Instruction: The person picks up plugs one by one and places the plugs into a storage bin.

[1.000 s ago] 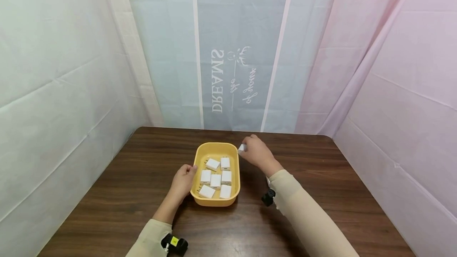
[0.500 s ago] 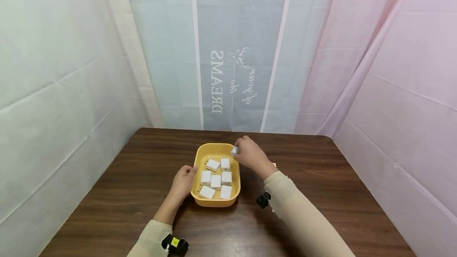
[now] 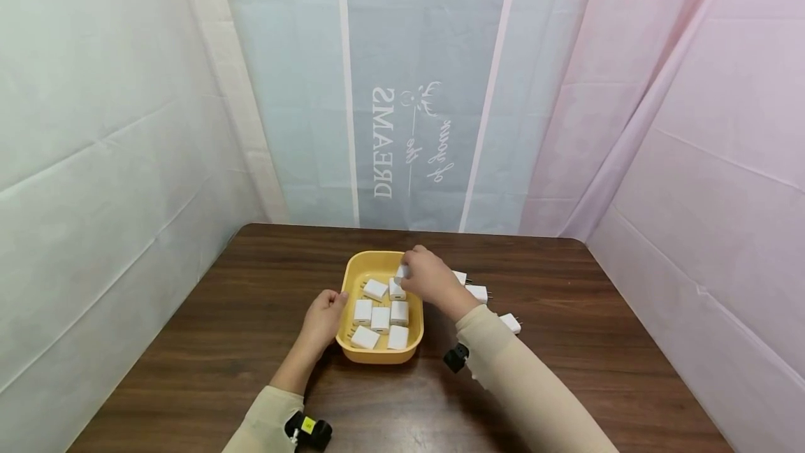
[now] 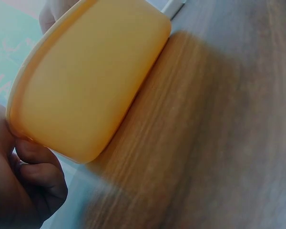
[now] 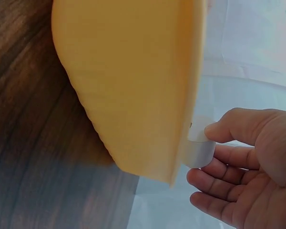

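Since a second ago the right hand (image 3: pixel 434 277) has swung left, taking its plug (image 3: pixel 402 272) from beside the tub (image 3: pixel 377 356) to over the far right part of it, and three loose plugs (image 3: pixel 477 293) have come out from behind that arm. The thumb and fingers pinch the white plug; the left hand (image 3: pixel 323 317) grips the tub's left rim. Seven more white plugs (image 3: pixel 380 320) lie inside, some with their prongs showing; I can make out no brand on any of them.

The writing I can read is on the cloth (image 3: pixel 409 19) at the back: "DREAMS" in white capitals, with "of your" and "the" in script, all running sideways and reversed. A yellow label (image 3: pixel 307 424) sits on the black device (image 3: pixel 321 435) at the left wrist, its marks too small to read.

The counter (image 3: pixel 251 341) is dark brown with a wood grain and rounded far corners, and the yellow tub rests about midway across it. The three loose plugs lie to the right of the tub. Behind hangs the grey-blue cloth with white stripes; creased pale sheets (image 3: pixel 113 124) close in both sides, greenish on the left, pinkish on the right.
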The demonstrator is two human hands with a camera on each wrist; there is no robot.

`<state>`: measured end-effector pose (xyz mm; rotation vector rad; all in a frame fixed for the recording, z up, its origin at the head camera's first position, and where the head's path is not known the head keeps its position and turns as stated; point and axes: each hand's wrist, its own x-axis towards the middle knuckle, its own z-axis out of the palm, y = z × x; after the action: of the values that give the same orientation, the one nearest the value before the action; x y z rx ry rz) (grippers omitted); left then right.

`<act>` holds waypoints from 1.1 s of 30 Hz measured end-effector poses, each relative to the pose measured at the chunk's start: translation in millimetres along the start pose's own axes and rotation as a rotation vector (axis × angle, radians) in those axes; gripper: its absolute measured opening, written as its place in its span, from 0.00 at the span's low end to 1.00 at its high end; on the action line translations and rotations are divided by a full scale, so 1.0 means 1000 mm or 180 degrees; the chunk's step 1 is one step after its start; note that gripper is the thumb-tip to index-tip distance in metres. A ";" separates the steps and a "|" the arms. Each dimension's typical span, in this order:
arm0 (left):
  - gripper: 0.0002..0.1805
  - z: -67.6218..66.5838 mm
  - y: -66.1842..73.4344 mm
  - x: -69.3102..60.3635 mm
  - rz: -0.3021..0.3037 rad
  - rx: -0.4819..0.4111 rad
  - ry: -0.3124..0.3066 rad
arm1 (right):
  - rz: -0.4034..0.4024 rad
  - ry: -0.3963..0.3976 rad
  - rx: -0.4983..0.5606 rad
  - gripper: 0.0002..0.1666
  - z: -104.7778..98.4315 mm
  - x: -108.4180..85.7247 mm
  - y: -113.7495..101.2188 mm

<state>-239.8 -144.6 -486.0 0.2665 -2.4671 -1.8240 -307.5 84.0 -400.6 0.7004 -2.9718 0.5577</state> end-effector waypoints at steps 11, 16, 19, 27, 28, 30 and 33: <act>0.17 0.001 0.000 0.000 0.0089 0.0010 0.0035 | -0.0161 -0.0165 -0.0040 0.19 0.016 0.004 -0.001; 0.16 0.001 0.000 0.000 0.0088 -0.0041 0.0043 | -0.0194 -0.0240 -0.0094 0.20 0.021 0.007 -0.002; 0.16 0.001 -0.001 0.001 0.0089 -0.0033 0.0044 | -0.0206 -0.0258 -0.0172 0.20 0.024 0.007 -0.003; 0.16 0.002 -0.003 0.002 0.0104 -0.0007 0.0064 | -0.0300 -0.0316 -0.0286 0.18 0.030 0.007 -0.005; 0.16 0.002 -0.003 0.002 0.0103 -0.0002 0.0066 | -0.0316 -0.0317 -0.0292 0.18 0.031 0.007 -0.005; 0.16 0.002 -0.003 0.002 0.0104 0.0004 0.0068 | -0.0333 -0.0317 -0.0321 0.18 0.032 0.007 -0.005; 0.16 0.002 -0.004 0.003 0.0119 0.0010 0.0077 | -0.0361 -0.0309 -0.0311 0.17 0.033 0.007 -0.005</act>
<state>-242.5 -144.4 -490.4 0.2395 -2.4421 -1.7921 -310.3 65.1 -429.4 0.9046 -2.9980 0.3791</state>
